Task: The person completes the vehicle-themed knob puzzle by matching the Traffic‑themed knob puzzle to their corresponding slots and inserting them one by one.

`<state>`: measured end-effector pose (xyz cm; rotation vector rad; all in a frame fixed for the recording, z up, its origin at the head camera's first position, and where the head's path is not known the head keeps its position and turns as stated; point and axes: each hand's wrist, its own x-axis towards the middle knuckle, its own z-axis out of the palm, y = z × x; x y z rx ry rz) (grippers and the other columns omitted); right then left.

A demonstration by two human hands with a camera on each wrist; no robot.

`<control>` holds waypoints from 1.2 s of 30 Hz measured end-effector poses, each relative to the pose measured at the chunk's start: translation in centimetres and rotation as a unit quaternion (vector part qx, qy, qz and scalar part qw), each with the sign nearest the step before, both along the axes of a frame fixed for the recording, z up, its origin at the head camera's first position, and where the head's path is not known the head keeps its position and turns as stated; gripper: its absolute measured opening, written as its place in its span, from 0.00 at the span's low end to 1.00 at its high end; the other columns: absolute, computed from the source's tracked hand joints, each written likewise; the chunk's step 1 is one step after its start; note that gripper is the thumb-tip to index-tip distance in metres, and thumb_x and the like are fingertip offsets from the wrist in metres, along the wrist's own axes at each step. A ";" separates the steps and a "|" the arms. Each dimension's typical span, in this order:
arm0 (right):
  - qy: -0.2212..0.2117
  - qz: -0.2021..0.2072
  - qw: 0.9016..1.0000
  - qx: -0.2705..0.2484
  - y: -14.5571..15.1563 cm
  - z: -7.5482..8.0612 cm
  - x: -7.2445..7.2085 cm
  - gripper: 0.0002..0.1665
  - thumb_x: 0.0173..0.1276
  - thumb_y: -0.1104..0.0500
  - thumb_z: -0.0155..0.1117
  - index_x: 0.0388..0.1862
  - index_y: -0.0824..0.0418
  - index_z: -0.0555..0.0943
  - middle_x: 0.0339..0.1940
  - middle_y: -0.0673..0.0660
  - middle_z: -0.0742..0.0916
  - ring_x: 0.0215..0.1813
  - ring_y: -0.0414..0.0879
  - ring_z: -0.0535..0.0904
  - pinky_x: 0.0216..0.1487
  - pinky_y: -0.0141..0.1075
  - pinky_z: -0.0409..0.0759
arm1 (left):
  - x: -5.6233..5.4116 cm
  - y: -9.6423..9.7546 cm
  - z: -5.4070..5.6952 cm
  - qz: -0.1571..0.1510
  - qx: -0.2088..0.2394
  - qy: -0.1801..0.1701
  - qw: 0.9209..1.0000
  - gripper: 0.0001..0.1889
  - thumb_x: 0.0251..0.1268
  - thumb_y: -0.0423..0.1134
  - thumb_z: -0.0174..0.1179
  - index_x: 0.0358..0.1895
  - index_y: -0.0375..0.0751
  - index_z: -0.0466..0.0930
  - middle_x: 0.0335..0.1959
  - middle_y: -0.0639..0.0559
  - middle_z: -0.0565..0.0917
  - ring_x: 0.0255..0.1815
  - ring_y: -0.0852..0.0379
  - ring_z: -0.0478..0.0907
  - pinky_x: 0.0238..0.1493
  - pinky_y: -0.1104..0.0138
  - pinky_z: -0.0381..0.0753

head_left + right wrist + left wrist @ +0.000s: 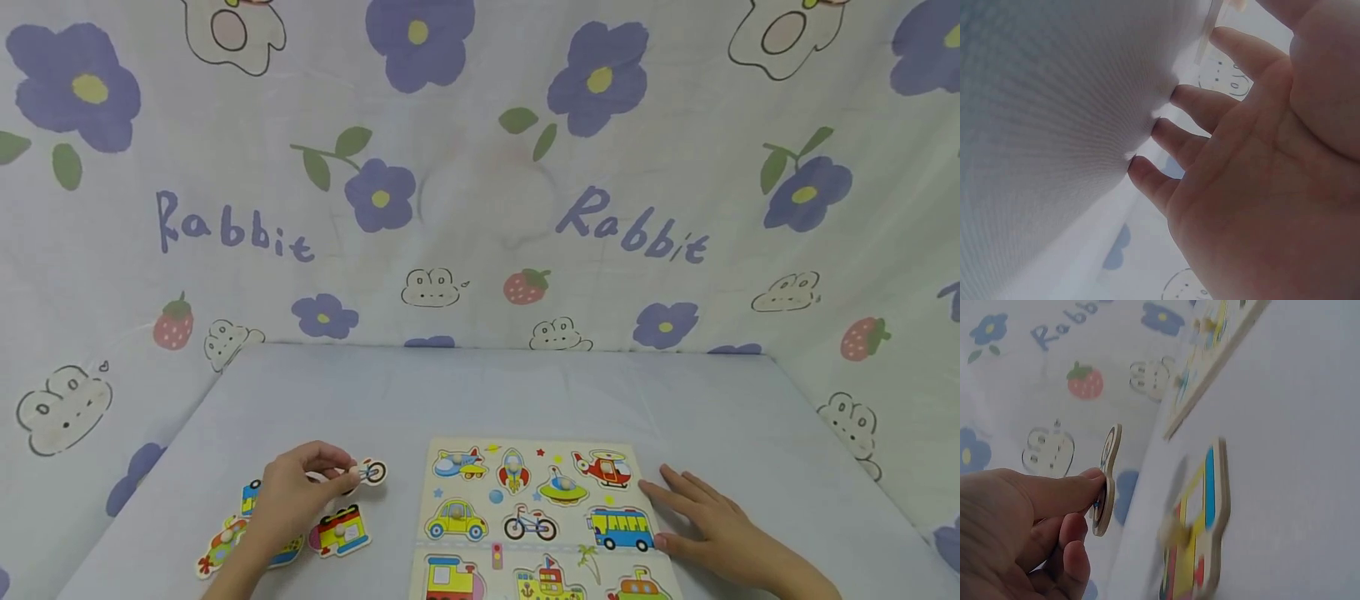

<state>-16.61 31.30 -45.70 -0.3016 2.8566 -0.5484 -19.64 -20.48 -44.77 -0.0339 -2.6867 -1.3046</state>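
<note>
My left hand [303, 483] holds a wooden bicycle puzzle piece [372, 472] between thumb and fingers. The left wrist view shows that bicycle piece [1110, 459] edge-on, raised off the table. Just below the hand lies a train piece [341, 531] with a round knob. Partly hidden by the left forearm are a red-and-green propeller plane piece [223, 542], a blue piece [250, 498] and a yellow-and-blue piece [288, 550]. My right hand [712, 525] spreads its fingers at the right edge of the puzzle board [491, 447]; its fingertips [1141, 165] press on the table cloth.
Vehicle pictures fill the board, among them a bicycle [531, 525], a bus [621, 529] and a train [453, 579]. Knobs stand on the plane [459, 462], rocket, saucer and car. A patterned cloth [480, 208] hangs behind the white-covered table [495, 392].
</note>
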 end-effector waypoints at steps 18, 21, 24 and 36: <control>0.008 0.008 1.000 -0.013 0.3 -0.3 0.1 0.46 0.58 0.29 0.64 0.73 0.44 0.70 0.77 0.63 0.61 0.75 0.71 0.45 0.59 0.75 0.46 | 0.2 8.9 0.9 -0.185 0.006 0.041 0.982 0.09 0.53 0.40 0.75 0.31 0.54 0.83 0.27 0.67 0.82 0.32 0.62 0.77 0.33 0.65 0.77; 0.010 0.009 1.000 -0.013 0.3 -0.3 0.1 0.46 0.57 0.29 0.64 0.73 0.44 0.70 0.77 0.63 0.61 0.75 0.71 0.44 0.60 0.75 0.46 | 0.1 10.0 0.7 -0.199 0.011 0.042 0.979 0.09 0.52 0.40 0.76 0.31 0.54 0.83 0.27 0.66 0.81 0.31 0.61 0.77 0.32 0.66 0.76; 0.010 0.009 1.000 -0.012 0.2 -0.2 0.1 0.46 0.57 0.30 0.65 0.73 0.45 0.70 0.77 0.64 0.60 0.75 0.72 0.44 0.60 0.75 0.45 | 0.0 10.9 0.5 -0.209 0.014 0.039 0.977 0.09 0.52 0.41 0.76 0.31 0.54 0.83 0.28 0.64 0.81 0.32 0.61 0.77 0.33 0.66 0.76; 0.011 0.009 1.000 -0.018 0.1 -0.1 0.2 0.46 0.57 0.30 0.65 0.73 0.45 0.70 0.77 0.64 0.60 0.75 0.72 0.44 0.60 0.75 0.45 | 0.1 13.9 0.3 -0.233 0.048 0.027 0.971 0.09 0.50 0.39 0.76 0.29 0.53 0.84 0.29 0.62 0.82 0.31 0.62 0.77 0.34 0.65 0.74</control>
